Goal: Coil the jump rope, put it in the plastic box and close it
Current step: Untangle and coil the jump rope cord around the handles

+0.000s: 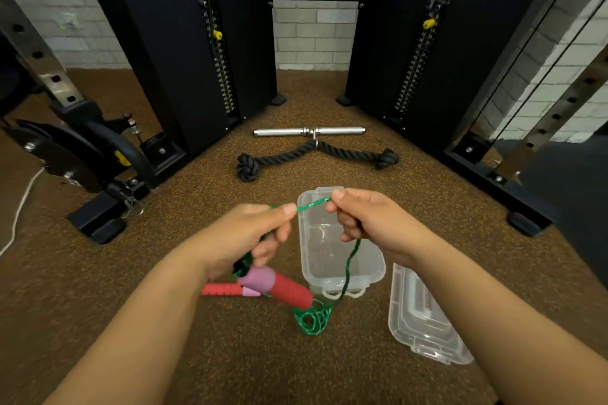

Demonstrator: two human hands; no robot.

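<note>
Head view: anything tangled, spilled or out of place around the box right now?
Mostly fine. The green jump rope cord lies in a loose tangle on the floor by the red and pink handles, not coiled. The clear plastic box is empty; its clear lid lies beside it.

Both hands up over the open plastic box [339,253]: the left hand [250,233] and right hand [365,223] pinch a short, taut stretch of the green jump rope [349,265] between them. Red and pink handles [279,286] hang below the left hand, loose rope piles on the floor [230,355], and the clear lid [424,319] lies just right of the box.
</note>
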